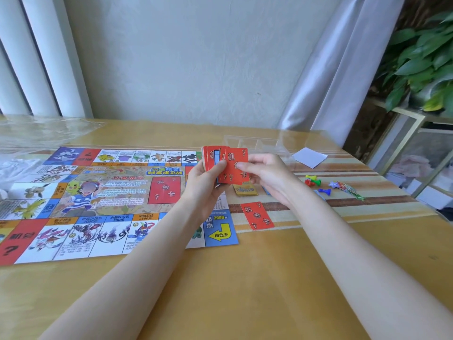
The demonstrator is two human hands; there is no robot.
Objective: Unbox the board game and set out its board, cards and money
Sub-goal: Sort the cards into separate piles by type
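One red card, upright at frame centre, is pinched by the right hand, nearer than the left hand gripping the deck.

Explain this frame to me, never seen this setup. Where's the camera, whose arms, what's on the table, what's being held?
There is no machine here: a person works with bare hands, and the one picture comes from a wide-angle camera worn on their head, looking forward and down.

The left hand grips a fanned stack of cards, mostly red-backed. The right hand pinches the front red card of that fan.

On the wooden table lies the unfolded game board. Right of it are a single red card, a yellowish card pile, coloured pawns, a white paper and a clear plastic tray.

No play money is identifiable.
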